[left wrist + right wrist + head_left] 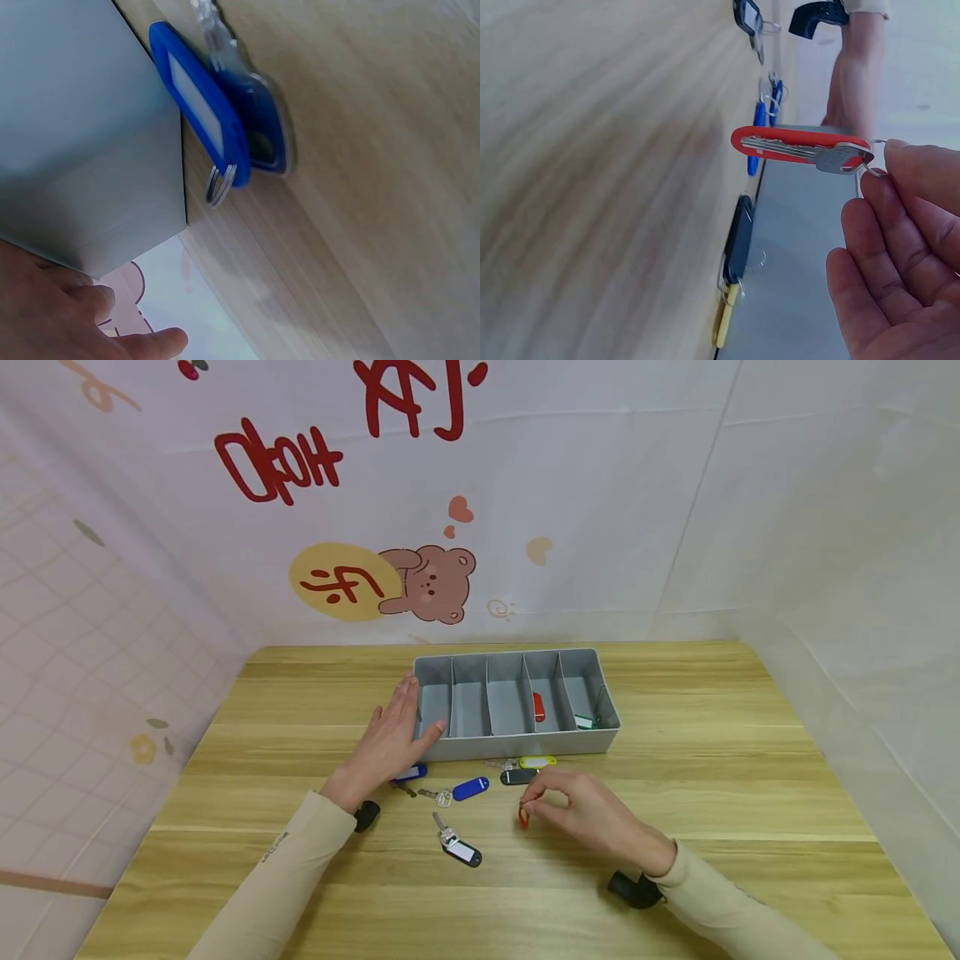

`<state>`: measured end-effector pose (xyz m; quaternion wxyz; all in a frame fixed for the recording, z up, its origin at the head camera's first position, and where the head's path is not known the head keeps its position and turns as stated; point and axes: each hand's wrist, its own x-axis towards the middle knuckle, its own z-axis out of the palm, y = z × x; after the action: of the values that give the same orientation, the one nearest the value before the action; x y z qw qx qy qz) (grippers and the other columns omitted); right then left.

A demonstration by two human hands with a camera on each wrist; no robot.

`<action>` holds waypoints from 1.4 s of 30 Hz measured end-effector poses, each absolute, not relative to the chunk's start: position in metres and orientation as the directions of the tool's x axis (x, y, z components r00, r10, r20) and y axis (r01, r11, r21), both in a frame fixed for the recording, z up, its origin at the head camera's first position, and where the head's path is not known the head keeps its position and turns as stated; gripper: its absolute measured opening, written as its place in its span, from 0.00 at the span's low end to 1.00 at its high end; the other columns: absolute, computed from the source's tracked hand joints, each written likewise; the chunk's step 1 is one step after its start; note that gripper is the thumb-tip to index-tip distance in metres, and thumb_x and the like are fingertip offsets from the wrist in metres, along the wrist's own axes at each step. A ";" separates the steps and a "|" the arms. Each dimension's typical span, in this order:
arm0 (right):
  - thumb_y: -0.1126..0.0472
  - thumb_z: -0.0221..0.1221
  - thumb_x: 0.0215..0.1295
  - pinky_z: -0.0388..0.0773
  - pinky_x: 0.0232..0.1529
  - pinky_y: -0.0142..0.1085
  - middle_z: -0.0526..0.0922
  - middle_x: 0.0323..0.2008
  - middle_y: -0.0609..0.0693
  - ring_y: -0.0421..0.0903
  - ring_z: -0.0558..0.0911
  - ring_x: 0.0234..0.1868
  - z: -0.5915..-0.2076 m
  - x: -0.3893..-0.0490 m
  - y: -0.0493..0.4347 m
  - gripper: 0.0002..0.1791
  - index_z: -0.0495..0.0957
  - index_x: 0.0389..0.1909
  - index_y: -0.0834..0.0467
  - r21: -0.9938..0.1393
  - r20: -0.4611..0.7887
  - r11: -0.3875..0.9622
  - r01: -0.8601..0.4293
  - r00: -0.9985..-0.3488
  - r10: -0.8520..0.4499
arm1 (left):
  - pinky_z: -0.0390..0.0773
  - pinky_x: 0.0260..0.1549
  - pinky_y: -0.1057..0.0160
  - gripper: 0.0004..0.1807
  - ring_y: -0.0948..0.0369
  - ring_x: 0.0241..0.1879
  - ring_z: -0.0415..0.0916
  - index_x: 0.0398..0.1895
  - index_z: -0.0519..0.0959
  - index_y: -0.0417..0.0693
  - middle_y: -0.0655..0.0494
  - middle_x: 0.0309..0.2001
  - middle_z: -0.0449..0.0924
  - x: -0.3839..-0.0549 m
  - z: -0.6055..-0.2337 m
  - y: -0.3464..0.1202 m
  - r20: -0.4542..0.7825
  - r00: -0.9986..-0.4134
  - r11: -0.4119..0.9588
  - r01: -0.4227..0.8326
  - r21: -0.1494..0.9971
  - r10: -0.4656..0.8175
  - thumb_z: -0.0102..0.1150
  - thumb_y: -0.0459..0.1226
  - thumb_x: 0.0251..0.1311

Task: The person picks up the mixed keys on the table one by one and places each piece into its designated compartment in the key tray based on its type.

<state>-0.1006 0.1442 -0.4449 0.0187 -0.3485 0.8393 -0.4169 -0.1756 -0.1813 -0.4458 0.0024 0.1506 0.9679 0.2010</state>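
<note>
Against white walls (600, 485) printed with red lettering (281, 464) and one brown bear (442, 589), a wood-grain table (712, 827) stands before me. It bears one grey tray (517, 746) with five compartments: one red tag (538, 708) lies in the fourth from the left, one green tag (585, 722) in the fifth. On the wood near the tray's front lie five more: two blue tags (471, 789), two dark tags (462, 853), one yellow tag (537, 762). The person's left hand (390, 735) rests at the tray's left end, fingers straight, thumb wide apart. The right hand (585, 806) narrowly pinches the ring of a red key tag (791, 136), holding it and its key above the table, in front of the tray.
</note>
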 end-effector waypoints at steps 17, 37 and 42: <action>0.70 0.72 0.61 0.82 0.43 0.34 0.87 0.36 0.42 0.37 0.83 0.39 -0.426 -0.108 0.165 0.12 0.86 0.36 0.49 -0.687 0.391 0.399 -0.608 -0.771 -0.502 | 0.51 0.69 0.26 0.52 0.42 0.82 0.39 0.82 0.40 0.32 0.38 0.83 0.36 -0.175 -0.446 -0.183 0.061 -0.953 0.869 0.295 0.397 0.296 0.45 0.61 0.76; 0.69 0.71 0.63 0.75 0.41 0.27 0.87 0.37 0.40 0.36 0.82 0.40 -0.387 -0.123 0.182 0.11 0.88 0.37 0.49 -0.732 0.444 0.434 -0.525 -0.851 -0.281 | 0.51 0.70 0.27 0.52 0.45 0.82 0.38 0.83 0.39 0.34 0.40 0.84 0.36 -0.175 -0.445 -0.183 0.057 -0.954 0.862 0.290 0.416 0.293 0.46 0.61 0.75; 0.69 0.69 0.66 0.76 0.43 0.28 0.88 0.38 0.45 0.37 0.82 0.41 -0.384 -0.129 0.180 0.07 0.87 0.37 0.53 -0.761 0.432 0.416 -0.498 -0.867 -0.247 | 0.50 0.70 0.28 0.52 0.46 0.82 0.37 0.83 0.39 0.35 0.43 0.84 0.33 -0.175 -0.444 -0.182 0.044 -0.956 0.867 0.284 0.410 0.292 0.46 0.62 0.75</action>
<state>-0.1285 0.1797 -0.3843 -0.1276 -0.2237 0.8318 -0.4918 -0.1749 -0.1824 -0.4440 0.0095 0.1488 0.9661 0.2106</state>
